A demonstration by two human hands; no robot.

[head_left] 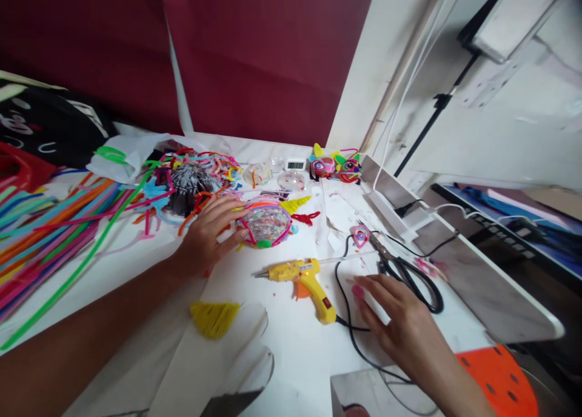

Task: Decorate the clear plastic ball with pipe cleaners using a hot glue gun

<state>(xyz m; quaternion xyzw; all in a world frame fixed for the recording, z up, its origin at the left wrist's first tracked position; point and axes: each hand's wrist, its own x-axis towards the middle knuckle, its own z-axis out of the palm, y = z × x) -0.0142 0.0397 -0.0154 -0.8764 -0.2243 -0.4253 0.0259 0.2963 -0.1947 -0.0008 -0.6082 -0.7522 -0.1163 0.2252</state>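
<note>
My left hand [214,226] has its fingers and thumb around the left edge of an oval pipe-cleaner craft piece [268,224]. That piece has a pink and orange rim, a mottled middle, a green spot at the bottom and a yellow pointed part at upper right. Low over the table, my right hand [395,311] pinches a small round pink piece [358,291] at the fingertips. Between the hands lies a yellow hot glue gun [300,277], nozzle pointing left. Black-handled scissors [409,274] lie just beyond my right hand, beside a small pink teardrop piece [361,235].
A yellow pipe-cleaner triangle [214,318] lies at the front. Many loose pipe cleaners [68,229] cover the left side. At the back stand a small digital clock [295,165] and finished colourful masks [336,165]. The glue gun's black cord [348,308] loops near my right hand.
</note>
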